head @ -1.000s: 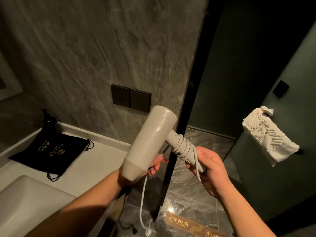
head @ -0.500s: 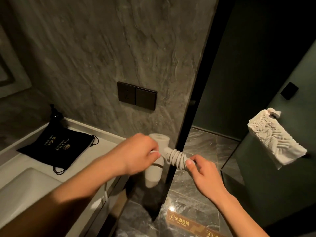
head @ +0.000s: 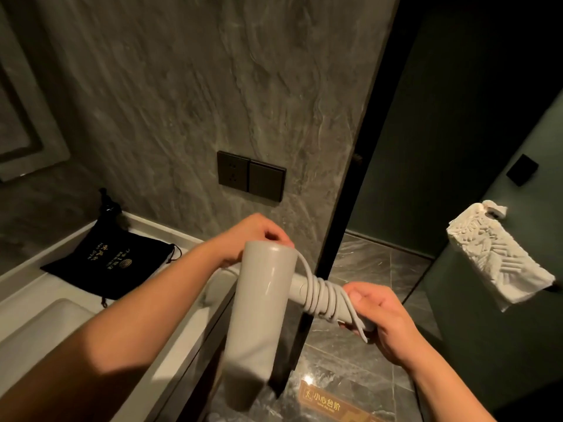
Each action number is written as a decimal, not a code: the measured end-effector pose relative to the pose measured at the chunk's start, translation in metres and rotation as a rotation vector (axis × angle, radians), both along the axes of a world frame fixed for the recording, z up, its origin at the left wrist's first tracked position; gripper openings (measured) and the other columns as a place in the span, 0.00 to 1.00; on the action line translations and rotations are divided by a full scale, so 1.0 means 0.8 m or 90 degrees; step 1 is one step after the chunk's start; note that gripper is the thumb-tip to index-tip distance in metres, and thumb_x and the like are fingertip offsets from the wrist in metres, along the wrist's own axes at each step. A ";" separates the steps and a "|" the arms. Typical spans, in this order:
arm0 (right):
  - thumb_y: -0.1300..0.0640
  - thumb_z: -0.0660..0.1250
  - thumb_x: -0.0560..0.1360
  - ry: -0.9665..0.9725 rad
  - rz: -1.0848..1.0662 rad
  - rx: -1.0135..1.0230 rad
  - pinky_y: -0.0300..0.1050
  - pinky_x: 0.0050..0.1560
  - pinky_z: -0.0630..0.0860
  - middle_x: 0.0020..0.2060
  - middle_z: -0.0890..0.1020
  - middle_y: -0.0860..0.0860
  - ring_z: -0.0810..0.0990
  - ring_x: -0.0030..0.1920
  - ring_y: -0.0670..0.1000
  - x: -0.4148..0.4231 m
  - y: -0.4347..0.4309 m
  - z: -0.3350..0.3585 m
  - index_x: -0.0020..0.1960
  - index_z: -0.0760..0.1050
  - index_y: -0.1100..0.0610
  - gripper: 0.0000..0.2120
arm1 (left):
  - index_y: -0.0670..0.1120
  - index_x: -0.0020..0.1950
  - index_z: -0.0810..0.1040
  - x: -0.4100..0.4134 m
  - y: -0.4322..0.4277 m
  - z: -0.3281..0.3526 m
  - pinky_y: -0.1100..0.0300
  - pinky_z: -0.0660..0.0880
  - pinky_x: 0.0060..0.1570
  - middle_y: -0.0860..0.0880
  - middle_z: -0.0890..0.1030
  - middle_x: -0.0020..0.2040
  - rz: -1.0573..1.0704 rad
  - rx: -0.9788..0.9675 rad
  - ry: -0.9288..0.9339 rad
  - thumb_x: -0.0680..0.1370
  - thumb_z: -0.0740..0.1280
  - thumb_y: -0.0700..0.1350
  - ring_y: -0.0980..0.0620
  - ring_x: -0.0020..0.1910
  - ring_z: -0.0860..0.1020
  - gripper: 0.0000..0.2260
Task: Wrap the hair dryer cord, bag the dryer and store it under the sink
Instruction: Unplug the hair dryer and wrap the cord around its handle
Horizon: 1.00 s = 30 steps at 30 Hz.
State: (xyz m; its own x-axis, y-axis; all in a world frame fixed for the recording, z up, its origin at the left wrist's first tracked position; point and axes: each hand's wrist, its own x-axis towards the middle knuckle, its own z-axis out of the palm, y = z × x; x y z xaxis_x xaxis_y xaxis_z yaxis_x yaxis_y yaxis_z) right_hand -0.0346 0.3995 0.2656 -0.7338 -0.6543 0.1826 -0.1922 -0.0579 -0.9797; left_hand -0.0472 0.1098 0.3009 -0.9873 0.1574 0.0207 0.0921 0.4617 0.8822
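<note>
The pale grey hair dryer (head: 259,315) hangs in front of me, barrel pointing down and handle sticking out to the right. Its cord (head: 320,292) is coiled in several turns around the handle. My right hand (head: 380,318) grips the handle's end, pinning a cord end under the fingers. My left hand (head: 259,236) sits behind the barrel's top and holds the cord strand that runs over the barrel to the coils. The black drawstring bag (head: 112,263) with gold print lies flat on the white counter (head: 36,287) to the left, apart from both hands.
A white sink basin (head: 36,333) is at lower left. A dark socket and switch plate (head: 251,175) is on the stone wall. A black door frame (head: 353,178) stands just right of the dryer. A white carved handle (head: 499,263) juts from the green door. Marble floor below carries a step warning label (head: 326,403).
The dryer has swung so its barrel faces me and points down. My left hand has brought the cord over the barrel's top, adding a turn around the handle.
</note>
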 end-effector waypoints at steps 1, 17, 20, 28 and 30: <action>0.53 0.65 0.77 -0.032 -0.016 -0.033 0.37 0.32 0.72 0.31 0.81 0.57 0.77 0.30 0.50 -0.001 0.000 0.001 0.45 0.84 0.63 0.15 | 0.32 0.38 0.80 -0.004 -0.003 -0.016 0.63 0.79 0.37 0.49 0.82 0.30 0.053 0.101 -0.047 0.79 0.70 0.36 0.57 0.30 0.80 0.10; 0.53 0.61 0.82 -0.060 -0.457 0.017 0.41 0.27 0.67 0.32 0.80 0.54 0.74 0.29 0.48 -0.020 -0.001 -0.015 0.48 0.82 0.56 0.12 | 0.47 0.53 0.85 0.055 0.052 -0.047 0.67 0.68 0.34 0.56 0.76 0.29 -0.043 -0.143 -0.001 0.82 0.66 0.49 0.62 0.29 0.72 0.10; 0.51 0.61 0.81 0.064 -0.462 0.178 0.48 0.34 0.71 0.35 0.82 0.56 0.76 0.34 0.52 -0.016 -0.005 -0.022 0.46 0.80 0.52 0.11 | 0.47 0.47 0.82 0.057 0.055 -0.011 0.57 0.74 0.39 0.50 0.81 0.36 -0.063 -0.374 0.140 0.82 0.62 0.52 0.57 0.34 0.75 0.13; 0.50 0.62 0.81 0.257 -0.244 0.341 0.36 0.31 0.69 0.29 0.79 0.49 0.76 0.29 0.42 -0.004 -0.003 -0.019 0.44 0.79 0.50 0.10 | 0.53 0.50 0.85 0.028 0.048 0.083 0.55 0.78 0.42 0.55 0.85 0.44 -0.092 -0.638 0.253 0.76 0.71 0.58 0.54 0.45 0.81 0.10; 0.49 0.63 0.81 0.233 -0.158 0.305 0.37 0.32 0.68 0.29 0.80 0.54 0.74 0.28 0.43 -0.005 0.002 -0.016 0.43 0.79 0.51 0.11 | 0.51 0.46 0.85 0.019 0.045 0.094 0.58 0.75 0.36 0.55 0.83 0.39 -0.105 -0.606 0.217 0.71 0.77 0.58 0.57 0.38 0.78 0.12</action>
